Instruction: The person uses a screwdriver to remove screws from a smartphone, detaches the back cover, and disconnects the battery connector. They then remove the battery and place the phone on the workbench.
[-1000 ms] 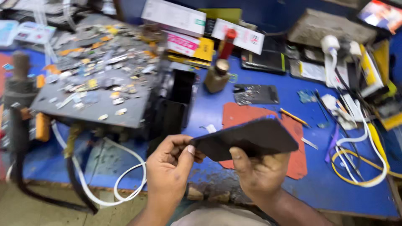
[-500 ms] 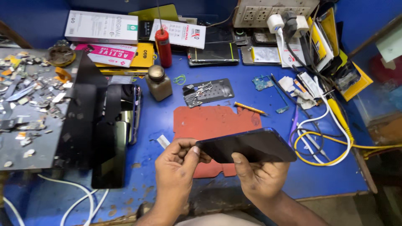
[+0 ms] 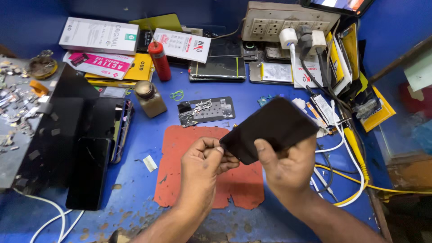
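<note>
Cluttered blue workbench [image 3: 148, 139], red mat [image 3: 189, 180]

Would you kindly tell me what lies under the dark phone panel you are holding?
Beneath the dark phone panel, the red work mat and blue bench show; whatever lies directly behind it is hidden.

Open red mat [image 3: 189, 148] before the hands, brown bottle [image 3: 149, 98] — cables [image 3: 342, 148] crowding either side

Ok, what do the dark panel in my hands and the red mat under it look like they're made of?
The dark panel looks like glass or hard plastic, thin and rigid: it stays flat between the left hand and right hand. Its face reads matt black here. The red mat looks like rubber or silicone, dull in finish, lying flat with scuffed marks and a ragged, notched lower edge.
</note>
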